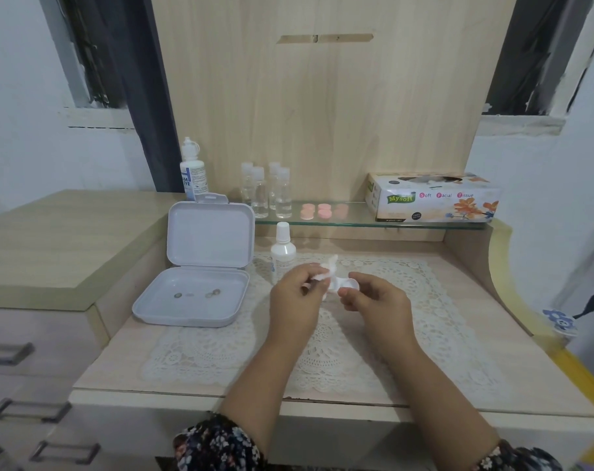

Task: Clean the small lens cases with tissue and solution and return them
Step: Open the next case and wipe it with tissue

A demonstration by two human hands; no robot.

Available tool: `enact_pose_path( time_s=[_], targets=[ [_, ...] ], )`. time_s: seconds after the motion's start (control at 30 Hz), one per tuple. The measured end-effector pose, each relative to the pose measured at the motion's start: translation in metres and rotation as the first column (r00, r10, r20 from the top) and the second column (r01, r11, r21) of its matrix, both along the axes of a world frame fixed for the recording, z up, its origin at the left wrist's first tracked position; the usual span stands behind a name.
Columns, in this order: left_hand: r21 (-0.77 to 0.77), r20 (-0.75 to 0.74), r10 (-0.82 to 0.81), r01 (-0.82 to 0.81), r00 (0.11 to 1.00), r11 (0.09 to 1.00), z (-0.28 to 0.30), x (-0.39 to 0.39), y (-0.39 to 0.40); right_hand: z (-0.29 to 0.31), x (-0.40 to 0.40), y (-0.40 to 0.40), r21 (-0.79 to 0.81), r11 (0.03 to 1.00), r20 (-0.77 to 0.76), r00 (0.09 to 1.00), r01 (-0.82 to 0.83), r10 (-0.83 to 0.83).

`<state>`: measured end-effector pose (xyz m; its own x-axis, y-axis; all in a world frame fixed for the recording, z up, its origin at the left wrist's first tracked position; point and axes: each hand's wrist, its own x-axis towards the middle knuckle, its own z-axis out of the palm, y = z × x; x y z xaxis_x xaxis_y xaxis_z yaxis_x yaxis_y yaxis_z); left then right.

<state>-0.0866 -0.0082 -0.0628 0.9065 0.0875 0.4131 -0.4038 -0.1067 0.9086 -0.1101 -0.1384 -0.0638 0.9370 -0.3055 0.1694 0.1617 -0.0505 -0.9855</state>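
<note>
Two bare forearms reaching forward from floral sleeves, left hand (293, 294) at ten o'clock of the right, fingers curled, pinching a tissue wad, right hand (373, 299) thumb and fingertips gripping a small white lens case, hands nearly touching.

Dark floral-print sleeves (220, 443) cover both upper forearms; hands bare.

Soft, even indoor light, faint shadows, slight overall blur, and wide-angle bending toward the edges.
</note>
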Motion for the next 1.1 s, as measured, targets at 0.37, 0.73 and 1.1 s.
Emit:
enact_pose_path(
  time_s=[0.37,0.73,1.1],
  targets=[
    [0.079,-0.144,-0.028,0.039,0.989,0.996,-0.0009,-0.0005,-0.0016,0.0062,-0.0021,-0.0012,0.108,0.990,0.016,0.996,-0.094,0.093],
    [0.115,-0.145,0.050,-0.033,0.988,0.993,-0.0020,0.0037,0.0007,0.0071,-0.0038,0.0013,0.075,0.991,0.008,0.994,-0.111,0.111],
    [0.106,0.114,0.152,-0.165,0.982,0.981,0.0016,-0.0001,0.0021,0.0062,-0.0014,-0.0003,0.133,0.991,0.018,0.999,-0.031,0.029]
  ],
)
